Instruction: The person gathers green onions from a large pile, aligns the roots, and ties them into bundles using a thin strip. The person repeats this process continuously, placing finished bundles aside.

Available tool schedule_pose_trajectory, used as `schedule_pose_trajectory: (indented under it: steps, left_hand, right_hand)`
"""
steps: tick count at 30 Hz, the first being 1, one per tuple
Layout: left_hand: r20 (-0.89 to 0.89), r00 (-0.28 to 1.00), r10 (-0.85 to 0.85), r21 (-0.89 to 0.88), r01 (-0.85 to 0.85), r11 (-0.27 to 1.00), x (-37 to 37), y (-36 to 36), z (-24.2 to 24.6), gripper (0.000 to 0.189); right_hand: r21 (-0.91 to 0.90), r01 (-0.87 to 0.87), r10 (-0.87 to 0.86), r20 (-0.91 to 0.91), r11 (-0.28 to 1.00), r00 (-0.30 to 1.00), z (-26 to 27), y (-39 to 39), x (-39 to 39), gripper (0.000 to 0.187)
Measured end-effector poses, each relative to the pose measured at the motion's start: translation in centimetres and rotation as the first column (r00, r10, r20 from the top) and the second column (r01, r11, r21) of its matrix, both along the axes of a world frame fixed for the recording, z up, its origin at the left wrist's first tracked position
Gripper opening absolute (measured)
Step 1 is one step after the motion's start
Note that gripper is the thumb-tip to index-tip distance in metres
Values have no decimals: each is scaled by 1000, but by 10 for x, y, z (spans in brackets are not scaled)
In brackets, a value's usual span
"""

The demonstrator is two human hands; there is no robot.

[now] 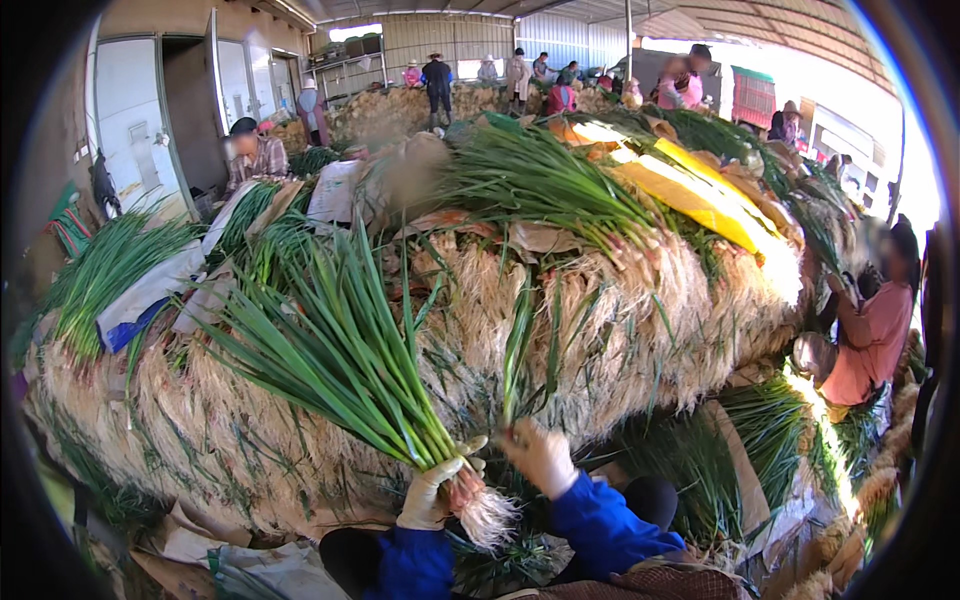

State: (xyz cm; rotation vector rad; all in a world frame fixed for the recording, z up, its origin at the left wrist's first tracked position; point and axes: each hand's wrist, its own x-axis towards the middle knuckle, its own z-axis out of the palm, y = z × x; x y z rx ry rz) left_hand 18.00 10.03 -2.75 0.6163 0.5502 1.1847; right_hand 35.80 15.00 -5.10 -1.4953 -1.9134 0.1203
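My left hand, in a pale glove, is closed around the lower stems of a thick bundle of scallions. Its long green leaves fan up and to the left. Reddish bases and a tuft of white roots stick out below the fist. Just to the right, my gloved right hand has its fingers pinched at the reddish base of a single scallion stalk, whose leaves point upward. The fingertips are partly blurred. Directly ahead rises a large heap of scallions, roots facing me.
Another scallion bundle lies on top of the heap, near a yellow sheet. Sacking lies at lower left, and more scallions at right. A person in pink sits at right; another works behind the heap, with several farther back.
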Motion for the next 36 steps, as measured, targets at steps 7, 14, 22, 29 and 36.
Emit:
schedule_pose_trajectory:
  steps: [7,14,22,29,36]
  left_hand:
    - [-71,992,104,41,-101,994,6,-8,-12,24]
    - [22,997,77,-61,-76,995,-1,-17,-18,25]
    - [135,988,75,-82,-64,995,-8,-26,-11,30]
    - [199,980,26,-55,-15,998,-13,-25,-13,28]
    - [192,980,50,-40,-44,998,-16,-26,-24,28]
  right_hand:
    - [-39,-111,112,27,993,993,-9,-36,15,25]
    - [-72,-228,233,68,971,970,-63,-38,7,22]
    - [-721,-85,539,428,688,726,-208,-76,16,14]
    - [-298,126,114,672,946,732,-137,-1,73,12]
    - [-175,51,-37,80,983,996,-21,1,173,21]
